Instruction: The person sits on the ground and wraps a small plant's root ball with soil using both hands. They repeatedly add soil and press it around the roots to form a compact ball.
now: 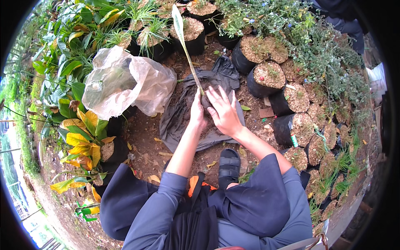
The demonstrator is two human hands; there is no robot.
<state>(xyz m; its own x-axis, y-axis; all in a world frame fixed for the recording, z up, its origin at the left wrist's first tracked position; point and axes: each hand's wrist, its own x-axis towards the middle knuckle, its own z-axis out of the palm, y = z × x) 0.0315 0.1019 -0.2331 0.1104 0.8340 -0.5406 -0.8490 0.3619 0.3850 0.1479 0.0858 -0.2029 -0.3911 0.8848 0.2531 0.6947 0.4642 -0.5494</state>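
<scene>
Between my two hands is a dark soil ball [205,102] at the base of a long variegated leaf [188,53], perhaps a snake plant cutting. The leaf tilts up and away to the left. My left hand [197,110] cups the ball's left side with the fingers together. On its right side lies my right hand [223,111], fingers slightly spread over the soil. Beneath both hands a black plastic sheet or bag [175,129] is spread on the ground, with loose soil and fibres on it. The hands hide much of the ball.
A crumpled clear plastic bag [125,82] lies left of the sheet. Black grow bags [265,81] topped with wood shavings curve along the right. Leafy plants [82,137] line the left. My sandalled foot [229,167] is near the sheet. At top right another person's clothed leg [347,31] shows.
</scene>
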